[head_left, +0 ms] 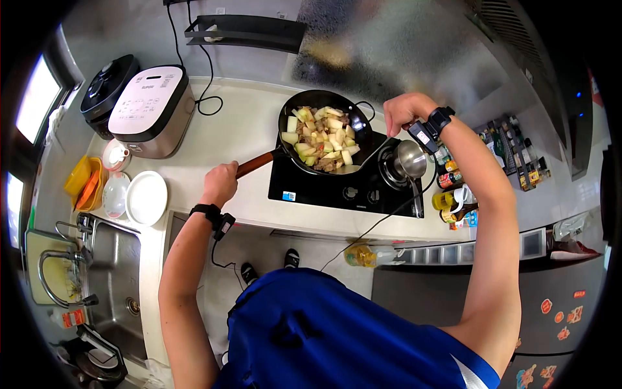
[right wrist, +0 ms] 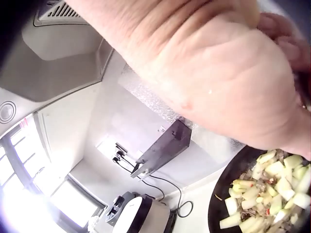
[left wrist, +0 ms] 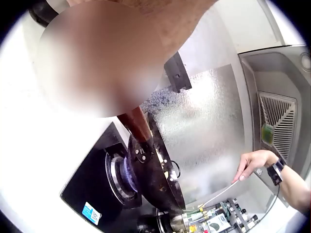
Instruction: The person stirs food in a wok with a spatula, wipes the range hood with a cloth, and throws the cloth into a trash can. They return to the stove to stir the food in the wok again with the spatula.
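Observation:
My left hand (head_left: 221, 183) grips the brown wooden handle (head_left: 256, 164) of a black wok (left wrist: 154, 182). The wok is over the left burner, with blue flame (left wrist: 127, 175) showing beneath it in the left wrist view. Pale chunks of cut vegetable (right wrist: 279, 187), mixed with brown meat-like bits and specks of red, fill the wok. From the right, my right hand (head_left: 405, 111) holds the thin handle of a metal spatula (head_left: 370, 155). Its blade dips into the food at the wok's near right side. A blurred patch hides most of the left hand in the left wrist view.
A shiny metal ladle (head_left: 410, 159) rests over the right burner. Bottles and jars (head_left: 448, 178) line the counter's right end. Left of the stove stand a rice cooker (head_left: 149, 107), a white plate (head_left: 146, 196) and a sink (head_left: 116, 272). A cable crosses the counter's front edge.

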### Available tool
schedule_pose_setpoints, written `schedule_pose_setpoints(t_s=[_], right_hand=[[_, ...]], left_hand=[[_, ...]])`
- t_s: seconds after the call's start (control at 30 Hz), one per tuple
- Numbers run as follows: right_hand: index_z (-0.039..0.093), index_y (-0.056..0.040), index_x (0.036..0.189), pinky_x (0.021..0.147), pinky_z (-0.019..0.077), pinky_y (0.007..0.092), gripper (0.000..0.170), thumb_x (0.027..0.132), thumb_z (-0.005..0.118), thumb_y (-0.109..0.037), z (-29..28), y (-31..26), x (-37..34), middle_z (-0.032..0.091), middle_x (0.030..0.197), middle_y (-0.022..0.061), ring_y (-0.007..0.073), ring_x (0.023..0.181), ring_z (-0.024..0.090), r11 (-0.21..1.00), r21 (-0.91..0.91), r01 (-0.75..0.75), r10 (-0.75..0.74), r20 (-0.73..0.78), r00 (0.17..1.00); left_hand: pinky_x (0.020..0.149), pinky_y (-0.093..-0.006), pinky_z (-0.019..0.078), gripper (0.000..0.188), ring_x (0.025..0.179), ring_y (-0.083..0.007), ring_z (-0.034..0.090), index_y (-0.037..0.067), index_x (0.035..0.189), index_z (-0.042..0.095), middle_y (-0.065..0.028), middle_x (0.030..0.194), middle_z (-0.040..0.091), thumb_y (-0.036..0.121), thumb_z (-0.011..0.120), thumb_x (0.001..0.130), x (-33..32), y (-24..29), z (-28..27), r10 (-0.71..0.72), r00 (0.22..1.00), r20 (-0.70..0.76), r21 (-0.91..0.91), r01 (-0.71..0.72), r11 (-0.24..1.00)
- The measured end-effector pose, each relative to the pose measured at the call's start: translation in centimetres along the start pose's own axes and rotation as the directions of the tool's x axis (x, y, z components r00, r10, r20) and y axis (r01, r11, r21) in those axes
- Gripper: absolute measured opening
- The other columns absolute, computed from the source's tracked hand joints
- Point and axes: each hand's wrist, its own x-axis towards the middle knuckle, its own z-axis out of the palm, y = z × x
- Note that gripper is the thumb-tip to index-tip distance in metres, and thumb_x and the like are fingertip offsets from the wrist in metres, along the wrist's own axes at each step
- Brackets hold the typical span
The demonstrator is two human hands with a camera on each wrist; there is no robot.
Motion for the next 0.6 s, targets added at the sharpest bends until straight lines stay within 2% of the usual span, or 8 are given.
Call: schedule_pose_setpoints(t_s=[0.1,0.17,0.23,0.3,0.33,0.43,0.53,0.6], right_hand=[[0.079,-0.0039,0.101,0.06,0.0482,0.0375,0.027,0.079,0.082,-0.019,1.1,-0.5,0.8,0.074,0.082,0.0075,0.0171,0.07,0.063,0.995,0.075,-0.068,0.067,0.009,0.998],[0.077,0.0001,0.092,0.057,0.0469,0.0365,0.022,0.079,0.079,-0.018,3.4,0.0,3.5,0.068,0.068,0.0085,0.0194,0.061,0.06,0.998,0.064,-0.015,0.016,-0.027,0.999],[0.075,0.0015,0.088,0.059,0.0485,0.0391,0.021,0.08,0.077,-0.018,7.0,0.6,5.9,0.068,0.068,0.0132,0.0231,0.061,0.062,0.956,0.285,0.065,-0.005,-0.207,0.978],[0.075,-0.001,0.089,0.063,0.0508,0.0418,0.02,0.08,0.074,-0.019,11.1,1.1,9.0,0.069,0.073,0.0173,0.0278,0.064,0.064,0.937,0.102,0.333,-0.256,-0.449,0.856],[0.076,-0.0023,0.104,0.076,0.0543,0.0367,0.025,0.082,0.075,-0.014,11.9,-0.9,8.7,0.075,0.09,0.0178,0.0236,0.081,0.071,0.983,0.126,0.131,-0.072,-0.391,0.918],[0.076,-0.0038,0.108,0.082,0.0536,0.0349,0.027,0.084,0.074,-0.017,16.1,-3.6,9.8,0.075,0.095,0.0184,0.0258,0.09,0.072,0.927,0.37,0.066,0.14,-0.502,0.854],[0.077,-0.0077,0.111,0.064,0.0518,0.0338,0.025,0.089,0.072,-0.018,17.8,-3.7,11.9,0.073,0.083,0.0135,0.021,0.071,0.068,0.849,0.473,0.233,0.155,-0.646,0.747],[0.077,-0.0115,0.116,0.051,0.0424,0.0306,0.024,0.093,0.069,-0.017,17.3,-2.7,11.0,0.067,0.074,0.0072,0.0143,0.059,0.056,0.616,0.747,0.25,0.249,-0.486,0.838]], left_hand=[[0.077,-0.0498,0.057,0.017,0.088,-0.0411,0.07,0.004,0.103,0.063,-0.0207,0.091,0.071,0.005,0.056,0.087,0.0,0.1,-0.6,0.013,0.999,0.032,-0.007,-0.013,1.0],[0.078,-0.0496,0.057,0.018,0.089,-0.0412,0.07,0.004,0.103,0.063,-0.021,0.092,0.071,0.004,0.056,0.086,0.1,0.2,-1.0,0.016,0.998,0.053,-0.013,-0.015,1.0],[0.079,-0.0496,0.057,0.018,0.089,-0.0412,0.069,0.004,0.103,0.064,-0.0211,0.093,0.071,0.003,0.057,0.086,0.1,0.3,-1.2,0.003,0.997,0.078,-0.018,-0.001,1.0],[0.079,-0.0498,0.057,0.018,0.089,-0.0415,0.069,0.004,0.102,0.064,-0.0212,0.092,0.071,0.003,0.057,0.085,0.1,0.2,-1.2,0.021,0.998,0.066,-0.026,-0.019,0.999],[0.079,-0.05,0.0571,0.018,0.089,-0.0416,0.069,0.004,0.102,0.064,-0.0212,0.092,0.071,0.003,0.057,0.085,0.1,0.1,-1.3,0.03,0.998,0.057,-0.03,-0.028,0.999],[0.079,-0.0502,0.0571,0.017,0.088,-0.0418,0.069,0.003,0.101,0.064,-0.0213,0.091,0.071,0.002,0.057,0.085,0.4,-0.1,-1.1,0.039,0.997,0.067,-0.04,-0.036,0.999],[0.078,-0.0506,0.0573,0.016,0.086,-0.0423,0.07,0.002,0.099,0.064,-0.0218,0.089,0.071,0.003,0.057,0.085,0.4,-0.4,-1.6,0.058,0.997,0.055,-0.052,-0.055,0.997],[0.077,-0.0508,0.0574,0.015,0.086,-0.0425,0.07,0.002,0.099,0.064,-0.0222,0.088,0.071,0.003,0.057,0.085,0.3,-0.3,-1.2,0.055,0.997,0.05,-0.04,-0.053,0.998]])
